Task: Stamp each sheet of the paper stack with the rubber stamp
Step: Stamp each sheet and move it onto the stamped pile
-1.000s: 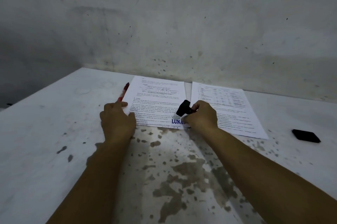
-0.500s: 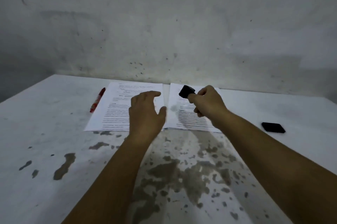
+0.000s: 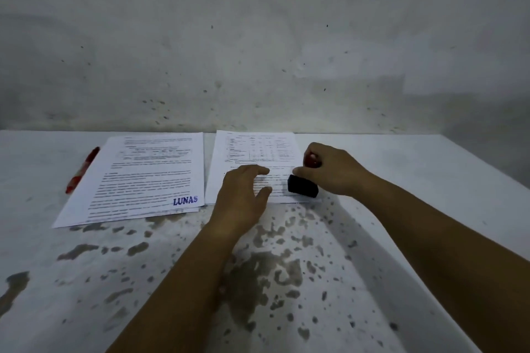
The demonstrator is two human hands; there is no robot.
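Two lots of printed white sheets lie side by side on the table. The left sheet [image 3: 149, 177] carries a blue "LUNAS" stamp mark [image 3: 185, 200] at its near right corner. My right hand [image 3: 329, 170] grips the black rubber stamp [image 3: 303, 189] and holds it down at the near right corner of the right paper stack [image 3: 252, 149]. My left hand [image 3: 243, 194] rests with fingers spread on the near left part of that stack and holds nothing.
A red pen [image 3: 83, 169] lies left of the left sheet. The white table [image 3: 415, 180] has worn, flaked patches near me. A stained wall [image 3: 258, 51] rises directly behind the papers.
My right hand brought the stamp from the left sheet across and down onto the right stack's near corner. My left hand shifted right onto that stack. The view swung left; the black object at right left the frame.
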